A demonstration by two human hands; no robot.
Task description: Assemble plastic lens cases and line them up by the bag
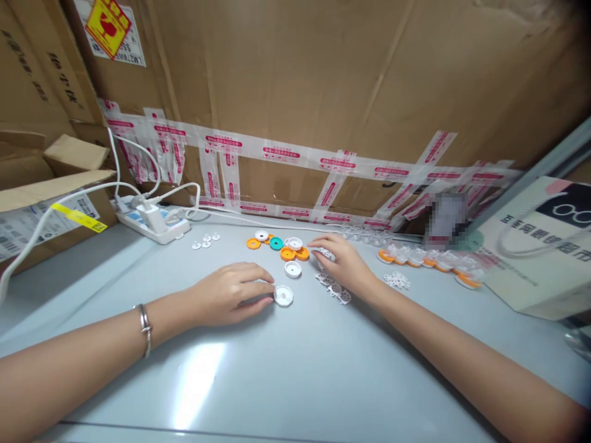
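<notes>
Both hands reach over the middle of the frame. Left hand [237, 289], half open with fingers loosely bent, has its fingertips at the left rim of a white disc [283, 296] lying near the centre; whether it grips that rim cannot be told. Right hand [341, 264], right of centre, curves palm down over thin white cutouts [335, 289], thumb and fingers a little apart; whether it pinches one cannot be told.

Largest is a carton [286, 74], banded with red-and-white tape [281, 152], filling the top of the frame. Below it spreads the grey surface [323, 375]. A white bag [521, 258] with dark lettering stands at the right edge, and an open box [41, 215] at the left edge. Right of it, a power strip [161, 232] carries plugs and white cables [83, 189].

Right of centre, a row of clear and orange pieces [434, 261] runs towards the bag, with a white pile [397, 281] just below. A bracelet [145, 329] circles the left wrist, lower left. Just above centre sit orange rings [287, 254], white rings [293, 244] and one teal ring [273, 245], some overlapping; another white ring lies between them and the disc. Smallest are four white pegs [206, 244], left of the rings.
</notes>
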